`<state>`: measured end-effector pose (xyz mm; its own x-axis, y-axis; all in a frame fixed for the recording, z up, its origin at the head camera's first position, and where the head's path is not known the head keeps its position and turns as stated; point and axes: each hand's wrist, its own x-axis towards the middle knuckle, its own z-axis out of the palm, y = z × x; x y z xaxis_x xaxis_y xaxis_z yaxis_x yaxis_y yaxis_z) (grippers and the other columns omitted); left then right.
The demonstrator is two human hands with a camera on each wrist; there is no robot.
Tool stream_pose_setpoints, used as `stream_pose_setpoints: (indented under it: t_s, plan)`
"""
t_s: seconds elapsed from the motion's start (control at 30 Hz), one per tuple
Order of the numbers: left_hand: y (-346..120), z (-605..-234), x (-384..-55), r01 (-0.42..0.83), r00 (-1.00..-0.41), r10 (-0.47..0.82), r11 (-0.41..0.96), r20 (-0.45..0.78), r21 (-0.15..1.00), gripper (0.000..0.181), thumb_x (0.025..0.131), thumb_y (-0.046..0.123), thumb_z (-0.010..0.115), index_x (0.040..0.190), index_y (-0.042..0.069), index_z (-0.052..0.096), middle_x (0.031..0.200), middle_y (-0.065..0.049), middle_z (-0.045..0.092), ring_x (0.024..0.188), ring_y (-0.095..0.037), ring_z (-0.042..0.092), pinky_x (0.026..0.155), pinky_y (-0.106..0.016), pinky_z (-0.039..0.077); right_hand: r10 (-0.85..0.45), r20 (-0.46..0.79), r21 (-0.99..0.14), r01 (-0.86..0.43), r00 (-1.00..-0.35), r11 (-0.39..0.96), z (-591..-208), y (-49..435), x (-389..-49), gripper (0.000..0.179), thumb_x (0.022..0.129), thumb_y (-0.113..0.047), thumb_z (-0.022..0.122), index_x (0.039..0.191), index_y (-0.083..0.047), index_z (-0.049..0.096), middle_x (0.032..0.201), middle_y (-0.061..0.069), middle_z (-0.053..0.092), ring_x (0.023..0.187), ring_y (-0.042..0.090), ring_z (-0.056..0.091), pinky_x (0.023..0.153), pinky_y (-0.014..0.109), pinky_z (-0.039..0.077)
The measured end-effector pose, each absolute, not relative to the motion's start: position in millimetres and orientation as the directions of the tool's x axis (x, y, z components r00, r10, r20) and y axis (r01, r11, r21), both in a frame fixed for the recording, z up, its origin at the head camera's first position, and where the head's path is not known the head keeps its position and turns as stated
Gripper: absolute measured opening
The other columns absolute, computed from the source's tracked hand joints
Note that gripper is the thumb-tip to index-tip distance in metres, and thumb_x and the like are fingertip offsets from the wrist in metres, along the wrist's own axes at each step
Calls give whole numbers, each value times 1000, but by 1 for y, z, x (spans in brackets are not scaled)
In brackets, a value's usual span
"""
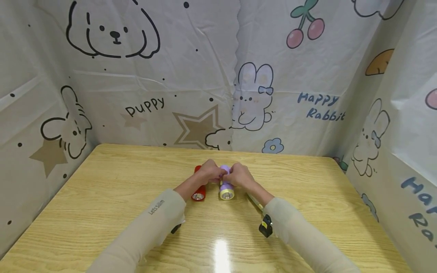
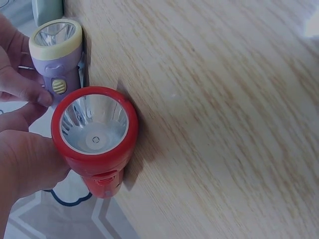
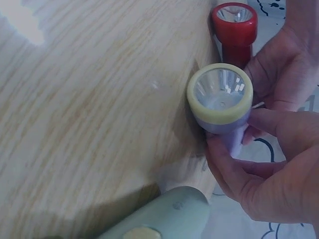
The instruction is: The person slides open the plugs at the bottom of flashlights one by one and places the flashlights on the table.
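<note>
A purple flashlight [image 1: 227,191] with a pale yellow rim lies near the middle of the table, its lens toward me. My right hand [image 1: 240,176] pinches its body between thumb and fingers, as the right wrist view shows. From the other side my left hand [image 1: 211,171] reaches across, its curled fingers at the purple body; the flashlight hides part of this grip. Just left of it, partly under my left hand, is a red flashlight [image 2: 94,164], also facing me. A pale green object [image 3: 179,211] with a yellow oval lies right of the purple flashlight.
The wooden table [image 1: 119,212] ends at a back edge close behind the hands. Patterned cloth [image 1: 198,76] hangs behind and at both sides. A black device [image 1: 265,226] sits by the right sleeve, and my forearms cover part of the tabletop.
</note>
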<state>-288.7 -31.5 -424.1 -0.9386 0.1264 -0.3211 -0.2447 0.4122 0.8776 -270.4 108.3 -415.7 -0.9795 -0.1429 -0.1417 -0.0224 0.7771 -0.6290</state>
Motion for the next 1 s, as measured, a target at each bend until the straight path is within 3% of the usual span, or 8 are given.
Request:
stream_pose_setpoints:
  t_s: [0.2, 0.3, 0.43, 0.57, 0.7, 0.83, 1.0]
  plan:
    - [-32, -425, -288, -243, -942, 116, 411, -315, 879, 16, 90, 4, 67, 81, -9, 65, 87, -12, 62, 74, -22, 68, 72, -31, 60, -161, -190, -543, -32, -969, 839, -405, 109, -273, 38, 86, -19, 77, 60, -8, 51, 54, 0, 49, 48, 10, 42, 43, 20, 31]
    - [-32, -424, -288, -246, -943, 110, 410, -315, 878, 15, 90, 4, 67, 83, -9, 63, 89, -12, 60, 77, -23, 68, 74, -32, 60, -179, -158, -502, -77, -971, 862, -398, 111, -271, 25, 84, -22, 78, 79, 0, 66, 71, 4, 62, 58, 13, 49, 49, 22, 38]
    - [-31, -423, -287, -253, -942, 101, 411, -320, 876, 16, 90, 5, 69, 89, -9, 63, 92, -13, 59, 83, -25, 69, 77, -33, 60, -198, -111, -471, -124, -974, 873, -389, 116, -267, 43, 84, -23, 78, 114, 7, 68, 108, 17, 69, 85, 24, 64, 71, 32, 55]
    - [-30, -422, -288, -263, -939, 98, 411, -329, 873, 22, 91, 5, 70, 100, -13, 63, 102, -18, 62, 92, -28, 69, 80, -34, 60, -197, -103, -466, -128, -975, 875, -383, 122, -265, 45, 86, -23, 78, 118, 7, 66, 118, 20, 67, 100, 31, 66, 84, 40, 56]
    - [-30, -423, -289, -271, -936, 93, 424, -340, 864, 24, 90, 5, 70, 103, -14, 63, 106, -21, 63, 92, -28, 69, 77, -32, 60, -187, -104, -475, -116, -977, 872, -381, 130, -265, 46, 87, -23, 78, 119, 8, 66, 117, 20, 67, 100, 31, 66, 83, 40, 57]
    - [-29, -425, -292, -272, -933, 97, 444, -347, 854, 21, 89, 6, 71, 96, -13, 63, 98, -20, 63, 82, -25, 69, 70, -29, 60, -190, -111, -472, -117, -976, 874, -380, 139, -263, 46, 88, -24, 75, 120, 8, 65, 117, 20, 68, 94, 29, 67, 78, 39, 58]
    - [-27, -425, -292, -282, -932, 80, 451, -353, 847, 22, 90, 8, 72, 97, -11, 64, 96, -17, 64, 85, -25, 69, 74, -31, 60, -191, -110, -455, -122, -975, 882, -379, 151, -261, 46, 91, -27, 72, 120, 8, 65, 118, 20, 67, 100, 32, 67, 82, 41, 57]
